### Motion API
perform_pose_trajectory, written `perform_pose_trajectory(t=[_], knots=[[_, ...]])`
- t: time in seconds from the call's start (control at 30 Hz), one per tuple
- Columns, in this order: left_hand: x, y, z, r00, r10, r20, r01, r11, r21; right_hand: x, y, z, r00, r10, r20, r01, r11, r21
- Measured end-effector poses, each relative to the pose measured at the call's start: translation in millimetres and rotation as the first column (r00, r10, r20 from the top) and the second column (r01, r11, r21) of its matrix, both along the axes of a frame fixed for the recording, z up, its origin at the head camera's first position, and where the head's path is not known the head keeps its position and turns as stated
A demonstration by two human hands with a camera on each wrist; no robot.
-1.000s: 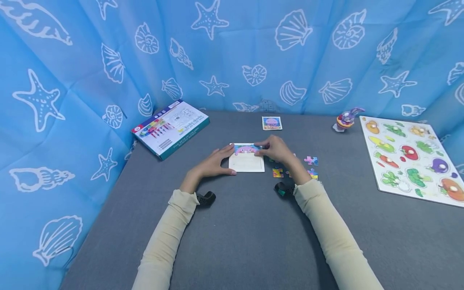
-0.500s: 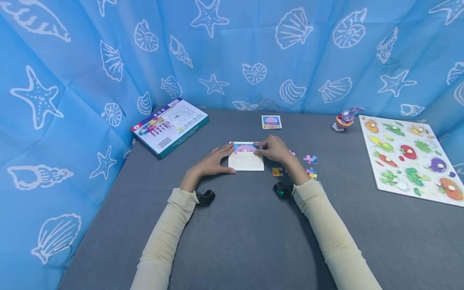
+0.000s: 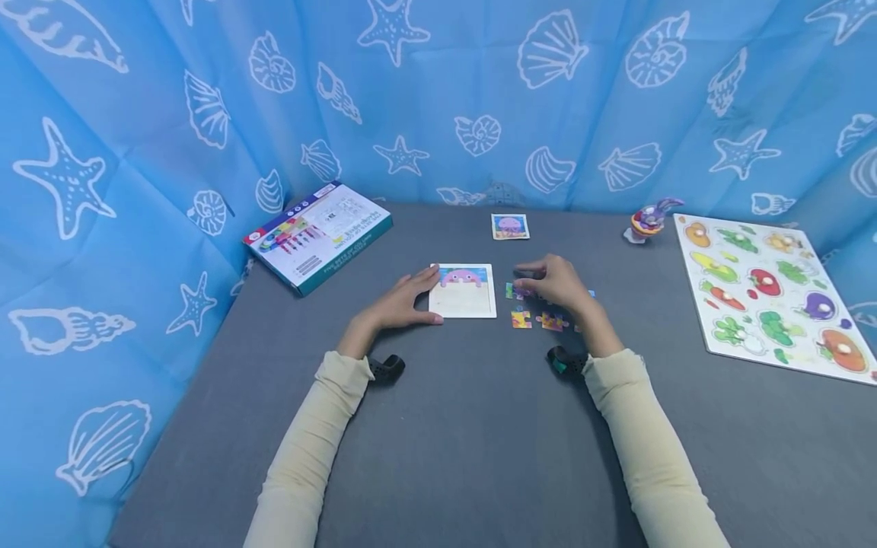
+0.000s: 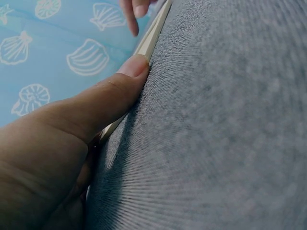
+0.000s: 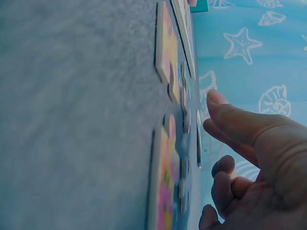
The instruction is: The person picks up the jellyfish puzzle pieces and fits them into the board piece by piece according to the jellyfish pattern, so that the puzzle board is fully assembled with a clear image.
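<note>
On the grey table lies a shallow white puzzle tray [image 3: 466,306], its back row filled with a pink jellyfish-like face on blue. My left hand [image 3: 404,303] holds it at the left side, fingertips at the back corner and thumb along the front edge; the left wrist view shows that thumb [image 4: 115,88] against the pale rim. Over the loose jigsaw pieces right of the tray hovers my right hand [image 3: 558,281], with nothing between thumb and forefinger in the right wrist view. A yellow-orange piece [image 3: 521,320] and another piece [image 3: 551,322] lie in front; others are partly hidden beneath the hand.
Behind the tray lies a small jellyfish picture card [image 3: 510,226]. A boxed set [image 3: 318,236] sits at back left. At right are a small rabbit figurine [image 3: 647,221] and a vegetable peg board [image 3: 774,293]. A blue shell-print curtain [image 3: 438,99] borders the table.
My right hand has left the tray's back right corner and moved right, over the loose pieces. The tray's back row now shows uncovered. My left hand keeps its hold.
</note>
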State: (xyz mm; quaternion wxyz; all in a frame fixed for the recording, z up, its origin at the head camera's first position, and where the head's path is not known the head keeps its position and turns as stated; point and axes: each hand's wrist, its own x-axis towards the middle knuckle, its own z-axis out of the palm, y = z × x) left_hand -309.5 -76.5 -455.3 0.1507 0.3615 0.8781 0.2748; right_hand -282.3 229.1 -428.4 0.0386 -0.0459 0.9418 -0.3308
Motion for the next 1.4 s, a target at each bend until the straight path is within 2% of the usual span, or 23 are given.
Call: perform_pose_trajectory(t=[0.13,0.27,0.57,0.9,1.07,1.3,1.4], knots=[[-0.4,-2.1,1.8,1.0,0.006,0.002,-0.006,1.0,-0.003,2.7,2,2.0,0.999,-0.011,0.033,0.011,1.0,0.005],[0.0,-4.6,2.4,1.0,0.014,0.014,-0.014,1.0,0.004,4.1,3,0.5,0.999,0.019,0.05,-0.02,1.0,0.008],[0.1,-12.6,0.6,1.0,-0.009,0.006,0.008,0.999,0.047,8.6,6,-10.7,1.0,0.006,0.015,-0.006,1.0,-0.016],[1.0,-15.2,2.2,1.0,0.008,0.001,-0.008,0.999,0.039,10.4,5,-10.4,1.0,-0.026,0.017,0.027,0.999,-0.044],[1.4,-14.5,1.8,1.0,0.021,0.0,-0.021,0.999,0.03,12.4,4,-8.8,0.999,-0.028,-0.033,0.027,0.999,-0.037],[1.5,-13.4,2.6,0.999,0.033,0.008,-0.033,0.999,0.029,13.2,-16,-3.8,0.983,0.012,-0.185,-0.009,1.0,0.017],[1.7,-12.7,2.5,1.0,0.031,0.002,-0.031,0.999,0.03,12.3,-31,-1.8,0.983,0.017,-0.185,-0.018,1.0,-0.003]])
